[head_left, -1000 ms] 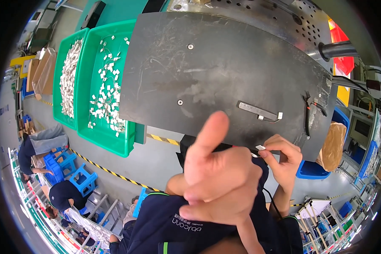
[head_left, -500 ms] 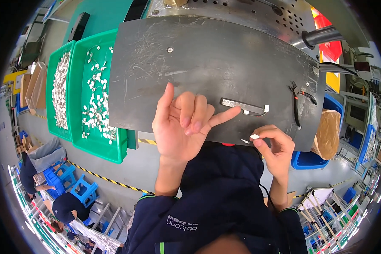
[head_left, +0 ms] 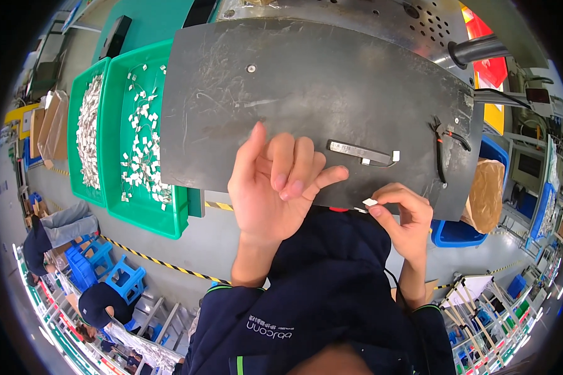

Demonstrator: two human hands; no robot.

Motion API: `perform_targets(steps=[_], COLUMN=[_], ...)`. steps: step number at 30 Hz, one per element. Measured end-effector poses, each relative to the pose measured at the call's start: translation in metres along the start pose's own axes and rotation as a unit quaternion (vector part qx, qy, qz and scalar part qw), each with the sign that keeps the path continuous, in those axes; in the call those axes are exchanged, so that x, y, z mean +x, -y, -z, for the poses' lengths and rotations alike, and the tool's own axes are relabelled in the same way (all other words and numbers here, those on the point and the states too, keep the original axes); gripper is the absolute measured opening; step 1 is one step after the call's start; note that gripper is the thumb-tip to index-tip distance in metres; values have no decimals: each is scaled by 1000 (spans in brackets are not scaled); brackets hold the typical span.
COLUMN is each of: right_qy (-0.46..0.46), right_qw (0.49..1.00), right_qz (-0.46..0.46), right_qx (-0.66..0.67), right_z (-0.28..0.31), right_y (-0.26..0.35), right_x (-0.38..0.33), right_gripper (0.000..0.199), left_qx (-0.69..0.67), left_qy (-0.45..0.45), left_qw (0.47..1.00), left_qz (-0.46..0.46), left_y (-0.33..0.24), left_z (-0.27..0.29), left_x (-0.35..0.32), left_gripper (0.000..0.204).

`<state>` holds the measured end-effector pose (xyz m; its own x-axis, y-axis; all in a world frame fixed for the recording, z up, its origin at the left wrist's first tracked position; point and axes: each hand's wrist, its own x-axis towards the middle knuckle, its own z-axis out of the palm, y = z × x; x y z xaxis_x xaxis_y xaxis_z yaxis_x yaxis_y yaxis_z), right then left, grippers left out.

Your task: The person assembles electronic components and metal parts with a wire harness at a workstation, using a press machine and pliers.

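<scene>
While the person's dark blue jacket [head_left: 319, 300] filled the nearest part of the view, both bare hands were raised just in front of the near edge of the dark metal work plate [head_left: 306, 87]. The right hand [head_left: 401, 215] was closed in a pinch, its thumb and forefinger holding a small white part [head_left: 370, 202] right at the plate's near edge, toward the plate's right end. The left hand [head_left: 275, 187] hung open beside it, over the middle of the plate's near edge, palm facing the camera, fingers loosely curled and spread, holding nothing; its forefinger pointed toward the right hand without touching it.

On the plate, just beyond the two hands, lay a narrow metal bar [head_left: 358, 150] with a small white piece at its right end. Farther right on the plate rested black-handled pliers [head_left: 443, 140], near the plate's right edge.

Left of the plate sat a green plastic tray [head_left: 116, 156] scattered with small white parts on thin wires, and beyond that, still farther from the plate, a second green tray [head_left: 75, 112] packed with a dense heap of white parts. Below the plate's right corner stood a blue bin [head_left: 456, 232]. At the plate's far edge ran a perforated steel panel [head_left: 419, 25].
</scene>
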<state>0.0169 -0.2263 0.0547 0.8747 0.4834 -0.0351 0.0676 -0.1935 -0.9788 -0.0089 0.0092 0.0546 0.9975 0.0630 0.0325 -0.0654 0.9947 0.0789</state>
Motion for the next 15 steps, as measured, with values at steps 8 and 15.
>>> perform_targets(steps=[8,15], right_qy=[25,28], right_qw=[1000,1000], right_qz=[9,7], right_qx=[6,1], right_z=[-4,-4], right_y=[-3,0], right_x=[2,2], right_gripper=[12,12], left_qx=[348,315], left_qy=[-78,-72], left_qw=[919,930], left_qz=[-166,-175], left_y=[19,21], left_z=[-30,-32], left_x=[-17,-16], left_gripper=[54,56])
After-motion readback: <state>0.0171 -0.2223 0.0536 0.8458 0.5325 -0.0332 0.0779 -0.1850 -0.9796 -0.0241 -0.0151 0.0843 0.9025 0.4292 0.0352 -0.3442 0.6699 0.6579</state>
